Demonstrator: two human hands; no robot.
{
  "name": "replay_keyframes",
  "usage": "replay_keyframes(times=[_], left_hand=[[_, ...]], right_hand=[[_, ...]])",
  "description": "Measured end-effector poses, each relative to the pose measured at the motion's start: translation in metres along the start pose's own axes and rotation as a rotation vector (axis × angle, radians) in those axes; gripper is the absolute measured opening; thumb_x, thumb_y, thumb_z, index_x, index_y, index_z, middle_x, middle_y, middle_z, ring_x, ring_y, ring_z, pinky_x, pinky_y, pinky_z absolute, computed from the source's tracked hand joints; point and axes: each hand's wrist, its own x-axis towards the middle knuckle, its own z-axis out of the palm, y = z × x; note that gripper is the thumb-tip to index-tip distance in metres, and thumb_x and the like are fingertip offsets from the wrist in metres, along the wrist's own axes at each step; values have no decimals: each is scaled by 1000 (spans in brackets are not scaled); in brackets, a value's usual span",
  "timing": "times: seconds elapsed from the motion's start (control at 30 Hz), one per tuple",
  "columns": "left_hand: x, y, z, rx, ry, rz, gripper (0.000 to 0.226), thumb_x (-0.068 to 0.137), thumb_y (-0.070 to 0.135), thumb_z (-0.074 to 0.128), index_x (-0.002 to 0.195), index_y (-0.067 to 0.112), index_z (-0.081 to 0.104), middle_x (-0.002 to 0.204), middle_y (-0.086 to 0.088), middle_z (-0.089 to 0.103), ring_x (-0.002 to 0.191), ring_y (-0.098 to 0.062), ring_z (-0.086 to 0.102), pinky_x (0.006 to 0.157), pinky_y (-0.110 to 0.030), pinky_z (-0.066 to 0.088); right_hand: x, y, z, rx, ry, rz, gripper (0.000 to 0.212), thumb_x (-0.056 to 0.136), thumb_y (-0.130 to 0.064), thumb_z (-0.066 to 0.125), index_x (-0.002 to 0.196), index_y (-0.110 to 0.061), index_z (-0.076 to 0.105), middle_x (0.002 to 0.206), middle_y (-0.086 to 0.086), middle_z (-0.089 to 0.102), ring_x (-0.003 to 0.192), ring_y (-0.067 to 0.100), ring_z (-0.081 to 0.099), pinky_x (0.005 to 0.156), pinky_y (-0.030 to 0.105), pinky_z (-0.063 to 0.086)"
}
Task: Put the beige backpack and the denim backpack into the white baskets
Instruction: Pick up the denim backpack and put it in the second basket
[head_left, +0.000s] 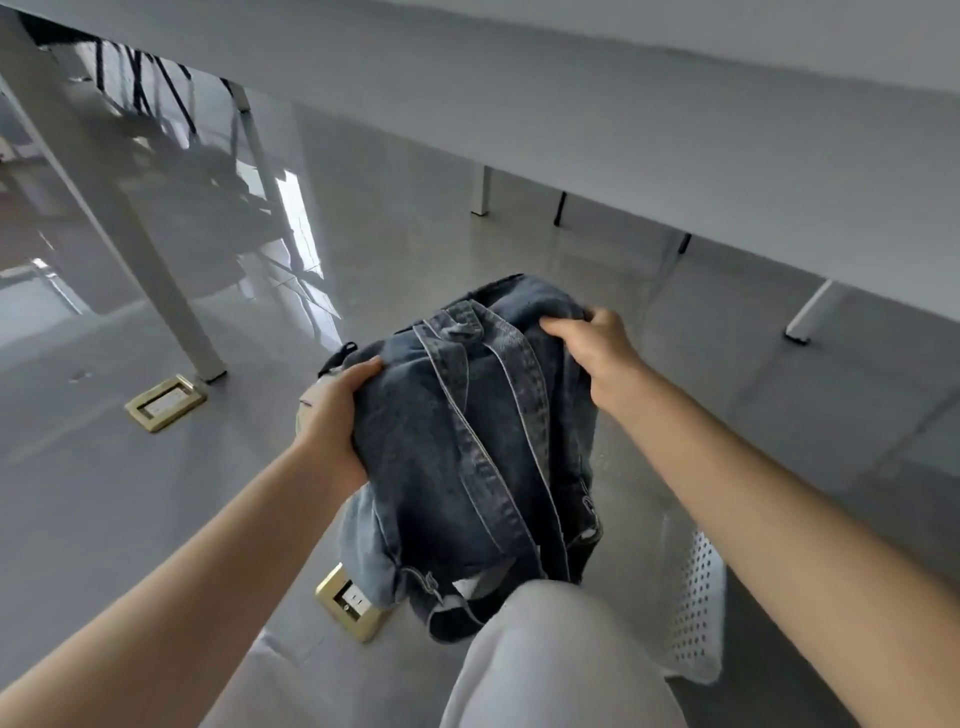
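Note:
The denim backpack (467, 457) hangs in the air over the floor, straps facing me, held from both sides. My left hand (332, 415) grips its left edge and my right hand (592, 348) grips its upper right corner. A white perforated basket (696, 597) stands on the floor at the lower right, partly hidden behind the backpack and my right forearm. A small beige patch (311, 395) shows behind my left hand; I cannot tell whether it is the beige backpack.
A white table edge (571, 119) runs across the top, with white legs (130, 249) on the left and further legs (810, 312) on the right. Two brass floor sockets (166, 402) (353, 603) sit in the glossy grey floor. My knee (550, 654) in light trousers is at the bottom.

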Motion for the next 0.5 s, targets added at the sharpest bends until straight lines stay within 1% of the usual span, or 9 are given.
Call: replay_keyframes(times=[0.03,0.1,0.17,0.23,0.27,0.33,0.4,0.47,0.5], left_hand=[[2,-4,2,22,-5,-23,45,73,34,72,114,16,69,103,-9,74,96,-27,70,66,-33,55],[4,-8,3,73,-56,-98,32,79,33,67,105,14,69,86,-10,75,88,-25,68,72,-34,52],[7,-8,0,129,-107,-139,38,79,29,68,111,11,67,91,-12,75,89,-27,68,83,-38,52],[7,-6,-6,191,-159,-151,45,76,23,71,117,8,64,98,-14,75,88,-27,71,88,-41,52],[7,-6,-9,216,-190,-170,44,74,20,70,116,6,64,98,-15,75,85,-26,72,87,-41,52],[4,-6,-14,281,-232,-217,43,72,14,69,112,0,65,102,-17,75,85,-26,72,86,-38,51],[2,-6,-18,369,-256,-242,44,71,10,70,112,-4,64,107,-21,73,89,-27,71,85,-37,51],[3,-7,-16,436,-240,-228,49,69,9,74,115,-5,62,106,-21,73,91,-29,72,79,-37,55],[3,-8,-12,447,-211,-214,52,68,8,76,117,-4,61,104,-20,74,90,-30,73,75,-38,57]], right_hand=[[1,8,-3,7,10,3,8,82,-9,68,90,-6,67,83,9,68,73,21,64,63,26,51],[3,18,-8,-11,11,-20,6,83,-14,69,87,-11,67,86,7,69,77,19,65,69,27,52],[4,23,-13,-84,-21,-53,8,84,-19,69,89,-13,69,89,6,71,78,16,66,68,25,53],[5,29,-20,-149,-52,-20,17,83,-21,70,95,-10,71,94,8,74,81,20,70,72,28,57],[4,33,-24,-178,-75,20,19,82,-22,71,95,-9,71,95,10,74,84,23,71,73,31,58],[-1,43,-34,-267,-146,119,23,81,-26,71,96,-9,70,96,11,74,84,25,71,63,29,55],[-6,51,-43,-378,-198,180,28,86,-32,66,105,-11,66,96,4,70,83,17,66,56,23,44],[-10,58,-49,-434,-204,204,30,93,-36,57,113,-14,61,99,2,65,81,10,59,58,23,40],[-10,62,-50,-422,-200,211,32,94,-37,53,117,-16,58,105,3,63,86,14,60,62,27,46]])
